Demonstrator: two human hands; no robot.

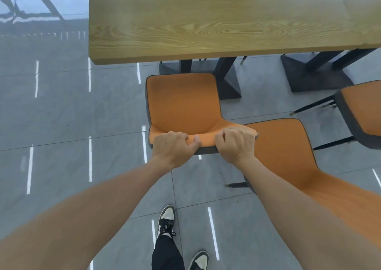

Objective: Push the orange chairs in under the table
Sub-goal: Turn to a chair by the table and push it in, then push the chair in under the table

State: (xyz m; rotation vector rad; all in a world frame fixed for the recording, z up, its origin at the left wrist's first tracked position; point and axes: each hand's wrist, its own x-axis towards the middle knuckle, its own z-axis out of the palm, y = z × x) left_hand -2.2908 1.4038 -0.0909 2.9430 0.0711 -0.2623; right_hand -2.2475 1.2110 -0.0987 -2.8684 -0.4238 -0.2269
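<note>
- Your feet stand on the grey tiled floor (61, 115), one shoe (166, 220) forward, so your weight is set behind the chair for a push.
- Your left hand (173, 148) and right hand (235, 143) each have the grip clenched over the top edge of the backrest, fingers curled over onto the orange side; holding at both ends should keep the chair from swinging as it slides.
- The chair in your hands (183, 102) faces the counter (206, 17), its seat front close to the near edge but, judging by how much seat shows, not yet tucked under.
- It has an orange padded face with a dark grey shell and rim; its legs are hidden.
- A second orange chair (284, 146) stands just beside your right arm, turned at an angle and clear of the counter.
- A third orange chair (362, 110) sits farther right, thin black legs showing.
- Dark pedestal bases (226, 79) stand beneath the counter, near the seat's path, so aim beside them.
</note>
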